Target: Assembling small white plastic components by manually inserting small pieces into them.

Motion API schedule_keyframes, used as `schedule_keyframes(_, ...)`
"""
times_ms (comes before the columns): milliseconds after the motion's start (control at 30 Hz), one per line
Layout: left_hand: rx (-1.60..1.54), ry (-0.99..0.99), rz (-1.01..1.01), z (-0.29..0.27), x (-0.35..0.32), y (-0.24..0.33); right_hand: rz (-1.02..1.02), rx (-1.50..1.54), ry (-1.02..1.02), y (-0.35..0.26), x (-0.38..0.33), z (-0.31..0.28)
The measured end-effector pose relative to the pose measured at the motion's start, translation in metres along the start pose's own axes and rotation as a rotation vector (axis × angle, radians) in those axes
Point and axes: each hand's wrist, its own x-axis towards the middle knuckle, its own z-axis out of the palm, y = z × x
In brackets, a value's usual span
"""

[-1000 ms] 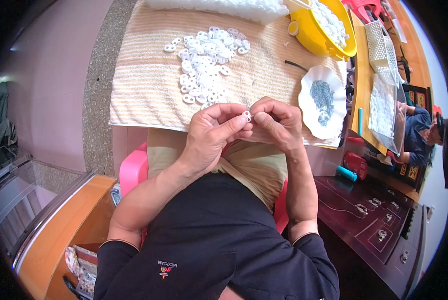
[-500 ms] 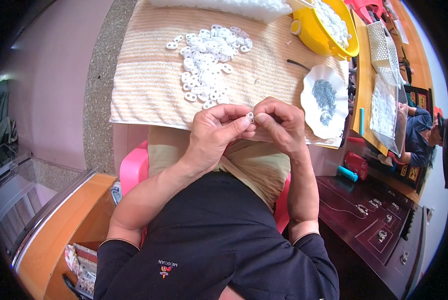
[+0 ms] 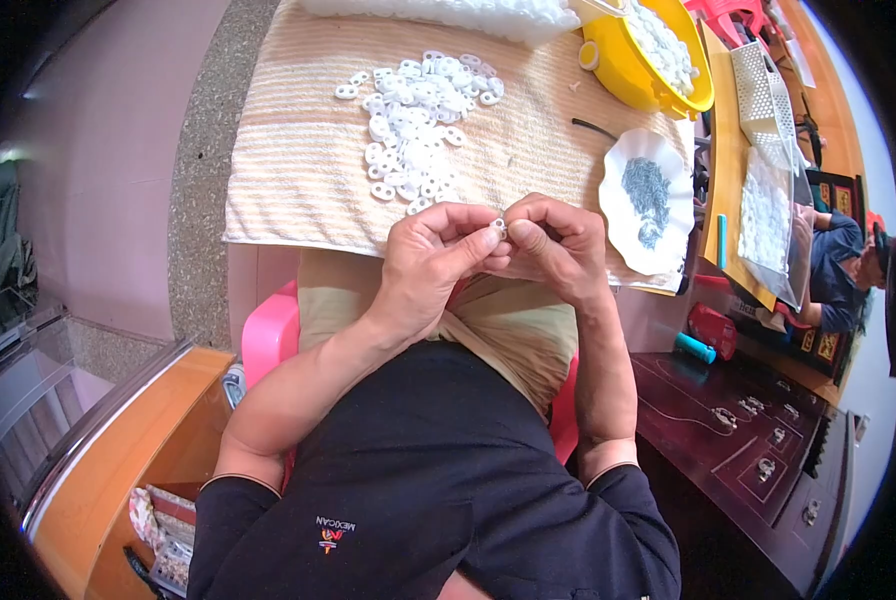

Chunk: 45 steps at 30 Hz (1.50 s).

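Just over the near edge of the towel-covered table, my left hand (image 3: 430,258) and my right hand (image 3: 562,246) meet fingertip to fingertip. Between them they pinch one small white two-hole plastic piece (image 3: 499,228), the left thumb and forefinger on one side and the right thumb and forefinger on the other. Fingers hide part of it, and whether something smaller is held with it I cannot make out. Beyond my left hand lies a loose pile of similar white two-hole pieces (image 3: 418,120). Right of my right hand, a white wavy-rimmed dish (image 3: 620,235) holds many tiny dark grey bits (image 3: 646,195).
A yellow basket (image 3: 701,85) of white pieces stands at the far right of the striped towel (image 3: 298,150). Behind the pile lies a clear bag of white pieces (image 3: 458,14). A thin black strip (image 3: 594,129) rests near the dish. Another person (image 3: 836,265) sits at the right.
My view has shifted slightly. Both hands keep their pinch on the white piece, with only a tiny movement of the fingers.
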Motion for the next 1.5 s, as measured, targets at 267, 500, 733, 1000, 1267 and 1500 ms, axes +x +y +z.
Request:
schedule_keyframes(267,-0.011,0.001,-0.002,0.000,0.001,0.000,0.014,0.007,-0.050,-0.002,0.000,-0.005)
schedule_keyframes(500,-0.008,-0.003,0.008,0.001,0.001,0.002,0.039,-0.010,-0.066,-0.002,-0.001,-0.008)
schedule_keyframes(733,-0.012,-0.002,0.012,0.000,0.000,0.000,0.067,-0.078,0.005,-0.001,-0.003,0.000)
schedule_keyframes(1000,-0.044,0.014,0.033,0.001,-0.001,-0.004,-0.011,-0.205,0.049,0.001,-0.002,0.003)
schedule_keyframes(1267,-0.026,0.045,0.078,0.001,-0.004,-0.007,0.062,-0.074,0.066,-0.006,-0.001,0.013)
schedule_keyframes(1500,-0.032,0.063,0.091,0.003,-0.003,-0.005,0.031,-0.112,0.100,0.001,0.000,0.012)
